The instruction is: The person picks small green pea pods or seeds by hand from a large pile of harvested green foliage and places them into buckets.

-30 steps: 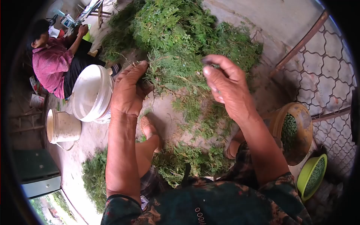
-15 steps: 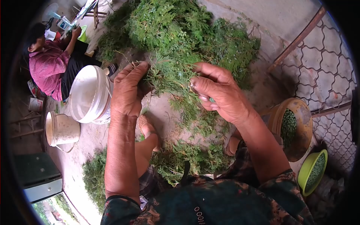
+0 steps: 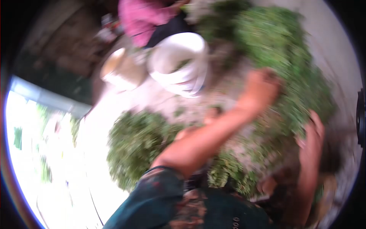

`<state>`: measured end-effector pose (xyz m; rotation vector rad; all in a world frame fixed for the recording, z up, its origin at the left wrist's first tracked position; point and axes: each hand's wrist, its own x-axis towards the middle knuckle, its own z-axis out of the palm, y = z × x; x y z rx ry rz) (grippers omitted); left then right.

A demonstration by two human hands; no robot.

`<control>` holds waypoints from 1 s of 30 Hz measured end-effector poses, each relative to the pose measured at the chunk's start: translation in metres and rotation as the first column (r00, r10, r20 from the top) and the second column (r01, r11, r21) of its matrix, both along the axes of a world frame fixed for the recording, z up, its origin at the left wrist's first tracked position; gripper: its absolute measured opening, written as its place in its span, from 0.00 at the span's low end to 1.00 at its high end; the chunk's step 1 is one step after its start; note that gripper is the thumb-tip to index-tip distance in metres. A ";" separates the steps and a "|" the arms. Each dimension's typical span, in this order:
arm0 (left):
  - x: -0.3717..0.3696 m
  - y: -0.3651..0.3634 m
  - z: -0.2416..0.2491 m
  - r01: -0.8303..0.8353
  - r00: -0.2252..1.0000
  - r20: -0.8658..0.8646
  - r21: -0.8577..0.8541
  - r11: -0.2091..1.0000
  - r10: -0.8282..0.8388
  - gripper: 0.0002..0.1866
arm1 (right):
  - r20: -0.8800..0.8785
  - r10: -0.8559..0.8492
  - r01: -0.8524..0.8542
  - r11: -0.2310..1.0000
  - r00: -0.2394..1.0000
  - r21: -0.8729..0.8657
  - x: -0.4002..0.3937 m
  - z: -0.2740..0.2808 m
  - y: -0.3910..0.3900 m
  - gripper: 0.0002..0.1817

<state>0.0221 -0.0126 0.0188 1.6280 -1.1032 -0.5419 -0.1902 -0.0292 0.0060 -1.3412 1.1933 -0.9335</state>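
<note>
Motion blurs the whole view. My left hand [image 3: 263, 87] is at the near edge of the large heap of green sprigs [image 3: 270, 38]; its fingers are curled, and what they hold, if anything, is too smeared to name. Lower right, my right hand [image 3: 312, 129] has its fingers extended beside the same heap, and some greenery is near its fingertips. A second pile of green sprigs [image 3: 137, 145] lies on the floor left of my left forearm. More leafy bits [image 3: 228, 171] are scattered by my legs.
A white bucket [image 3: 177, 57] with some green inside stands at the upper middle, a cream bucket [image 3: 122, 70] to its left. Behind them sits a person in a pink top [image 3: 143, 19]. A tan container [image 3: 328, 194] is at the lower right, partly hidden.
The view has swung left, so the buckets and heap appear further right. My hands have moved apart and away from the sprig held between them, toward the heap.
</note>
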 end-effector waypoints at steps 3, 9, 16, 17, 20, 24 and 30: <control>-0.015 -0.005 -0.003 -0.138 0.990 -0.024 -0.315 0.939 0.138 0.07 | -0.052 0.201 -0.195 0.976 0.978 0.102 -0.016 -0.020 -0.025 0.17; 0.007 -0.018 -0.004 -0.314 0.947 -0.088 -0.441 0.841 0.308 0.08 | 0.503 -0.009 -0.197 0.914 0.864 0.355 -0.010 0.006 -0.017 0.13; 0.035 -0.012 -0.008 -0.189 0.531 -0.846 -0.183 0.965 -0.056 0.07 | 0.701 0.067 -0.418 0.841 0.710 0.343 -0.022 -0.003 -0.026 0.13; 0.042 -0.015 -0.015 -0.136 0.419 -0.904 -0.153 0.979 -0.083 0.06 | 0.683 0.043 -0.413 0.823 0.729 0.389 -0.015 0.004 -0.020 0.11; 0.043 -0.011 0.003 -0.151 0.198 -0.980 -0.066 0.986 -0.035 0.06 | 0.579 0.109 -0.350 0.879 0.808 0.323 0.000 0.019 -0.007 0.07; 0.057 -0.007 -0.007 0.056 0.213 -0.962 -0.163 0.985 -0.172 0.07 | 0.508 0.180 -0.341 0.908 0.842 0.244 0.006 0.023 -0.004 0.07; 0.063 -0.009 -0.019 0.028 0.124 -0.990 -0.057 0.998 -0.060 0.06 | 0.276 0.197 -0.237 0.964 0.941 0.121 0.001 0.023 -0.003 0.10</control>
